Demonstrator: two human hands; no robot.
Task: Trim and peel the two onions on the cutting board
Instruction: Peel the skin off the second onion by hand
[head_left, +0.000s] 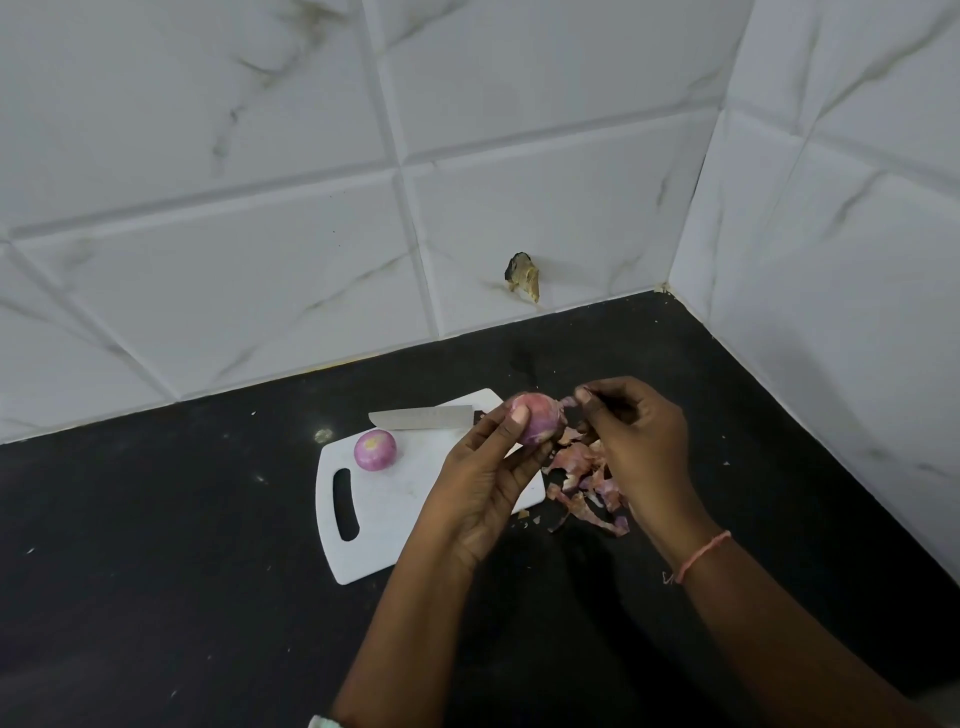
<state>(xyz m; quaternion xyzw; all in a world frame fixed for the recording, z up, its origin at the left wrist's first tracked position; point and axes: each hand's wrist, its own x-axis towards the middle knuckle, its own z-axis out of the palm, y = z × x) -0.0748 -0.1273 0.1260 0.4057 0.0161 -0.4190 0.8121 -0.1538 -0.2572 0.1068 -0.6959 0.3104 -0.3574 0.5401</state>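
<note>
Peeling onion 2 of 2, above the board's edge.
Left hand (485, 467) gripped the held onion (537, 418) steady; right hand (631, 436) pinched a skin strip (570, 402) over the peel pile (587, 486); peeled onion (375, 450) parked on the cutting board (395, 519).

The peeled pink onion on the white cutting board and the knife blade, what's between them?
Head view: only bare white cutting board separates onion and blade.

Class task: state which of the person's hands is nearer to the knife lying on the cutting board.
Left. The left hand holds an onion just right of the knife; the right hand pinches peel farther right.
</note>
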